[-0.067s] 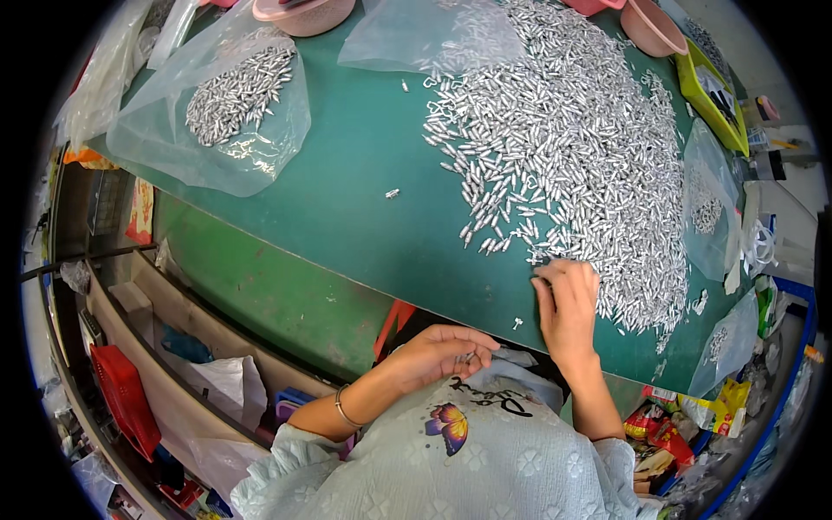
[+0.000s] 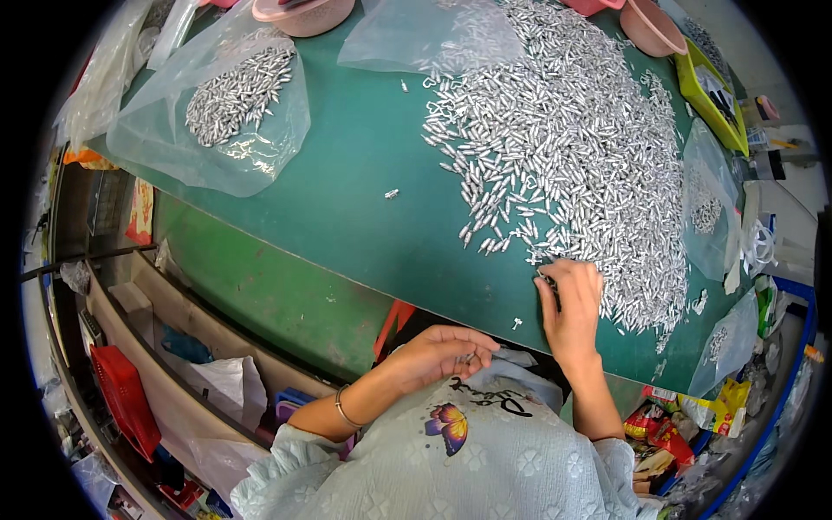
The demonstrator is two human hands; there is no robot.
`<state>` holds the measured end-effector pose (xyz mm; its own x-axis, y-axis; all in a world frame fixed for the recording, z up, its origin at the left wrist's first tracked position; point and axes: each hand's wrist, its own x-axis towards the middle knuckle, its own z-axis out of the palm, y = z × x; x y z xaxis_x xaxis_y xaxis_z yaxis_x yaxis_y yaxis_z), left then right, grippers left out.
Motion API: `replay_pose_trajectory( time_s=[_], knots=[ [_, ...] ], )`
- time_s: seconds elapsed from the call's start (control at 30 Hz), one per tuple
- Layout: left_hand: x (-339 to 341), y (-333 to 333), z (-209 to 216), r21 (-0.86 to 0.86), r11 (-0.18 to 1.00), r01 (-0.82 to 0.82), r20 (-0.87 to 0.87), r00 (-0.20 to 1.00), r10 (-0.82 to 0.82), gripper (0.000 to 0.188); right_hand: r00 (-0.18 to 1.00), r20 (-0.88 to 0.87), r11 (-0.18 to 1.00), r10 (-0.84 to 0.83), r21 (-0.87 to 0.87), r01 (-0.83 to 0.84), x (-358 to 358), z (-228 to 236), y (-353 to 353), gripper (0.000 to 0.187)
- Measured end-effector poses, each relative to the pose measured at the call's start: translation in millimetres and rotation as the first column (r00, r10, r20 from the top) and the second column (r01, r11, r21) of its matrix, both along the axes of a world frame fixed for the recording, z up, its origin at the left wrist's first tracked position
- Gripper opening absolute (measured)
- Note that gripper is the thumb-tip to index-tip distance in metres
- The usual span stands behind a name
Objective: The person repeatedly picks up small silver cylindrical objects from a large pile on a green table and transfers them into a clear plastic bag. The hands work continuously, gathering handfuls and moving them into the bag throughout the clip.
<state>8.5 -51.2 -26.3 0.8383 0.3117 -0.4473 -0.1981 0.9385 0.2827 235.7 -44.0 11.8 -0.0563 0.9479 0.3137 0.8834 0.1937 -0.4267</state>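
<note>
A broad heap of small silver bullet-shaped metal parts (image 2: 572,147) covers the right half of the green table (image 2: 347,199). At the heap's near edge, my right hand (image 2: 572,314) has its fingers bent down with thumb and fingertips around a small silver part, mostly hidden by the fingers. My left hand (image 2: 438,357) is curled, palm up, close to my body at the table's near edge. Something small and silvery shows between its fingers, and the fingers hide most of it. One loose small part (image 2: 517,323) lies between the hands, another (image 2: 392,193) farther left.
A clear plastic bag (image 2: 269,152) with a pile of similar parts lies at the far left. Another plastic sheet (image 2: 390,43) overlaps the heap's far side. Pink bowls (image 2: 654,30) and a yellow-green tray (image 2: 711,95) stand at the back right. Smaller bags (image 2: 726,342) lie along the right edge.
My right hand has shifted very slightly to the right at the heap's edge. The left hand stays where it was.
</note>
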Motion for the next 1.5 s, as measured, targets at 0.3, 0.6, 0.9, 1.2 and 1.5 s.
replay_pose_trajectory(
  time_s=[0.3, 0.6, 0.9, 1.2, 1.5],
  knots=[
    [6, -1, 6, 0.010, 1.000, -0.014, -0.028, 1.000, 0.014, 0.028, 0.997, 0.076, 0.999, -0.016, -0.030, 0.019, -2, 2, 2, 0.019],
    [4, -1, 9, 0.035, 0.999, -0.014, 0.020, 1.000, 0.013, 0.028, 0.996, 0.002, 0.995, -0.093, 0.047, 0.093, -2, 13, 12, 0.023],
    [-1, 0, -5, -0.153, 0.984, -0.091, -0.196, 0.979, 0.060, 0.036, 0.994, 0.031, 0.991, 0.106, -0.083, -0.103, -38, 1, 36, 0.034],
    [-2, 6, -17, -0.176, 0.976, -0.126, -0.202, 0.975, 0.089, 0.039, 0.986, -0.112, 0.974, 0.120, -0.178, -0.139, -48, -1, 38, 0.032],
    [-10, 17, -36, -0.397, 0.915, -0.066, 0.161, 0.977, 0.140, 0.040, 0.930, -0.265, 0.860, 0.256, -0.378, -0.344, -54, 18, -13, 0.027]
  ],
)
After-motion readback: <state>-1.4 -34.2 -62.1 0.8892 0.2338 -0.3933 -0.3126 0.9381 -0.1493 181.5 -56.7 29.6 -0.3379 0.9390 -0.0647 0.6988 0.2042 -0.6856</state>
